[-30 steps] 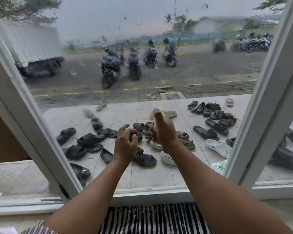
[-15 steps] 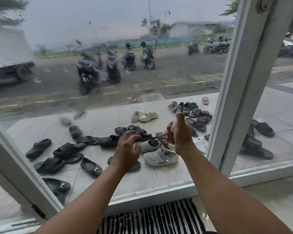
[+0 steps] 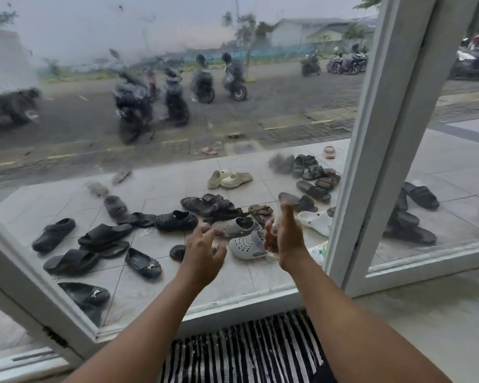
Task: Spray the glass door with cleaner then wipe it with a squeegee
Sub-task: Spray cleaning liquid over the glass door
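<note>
One clear bottle, in the right hand, faces streaky glass.

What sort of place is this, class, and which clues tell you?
Probably the street entrance of a shared building, seen from inside: a glass door, many sandals left on the tiled porch, a striped mat indoors, scooters parked beyond.

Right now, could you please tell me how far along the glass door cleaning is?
Done: much of the glass door already carries mist and running drops, mostly upper and left. In hand: the right hand grips a small clear spray bottle near the lower pane; the left hand hovers beside it, holding nothing. Left: the wiping; no squeegee is in view.
</note>
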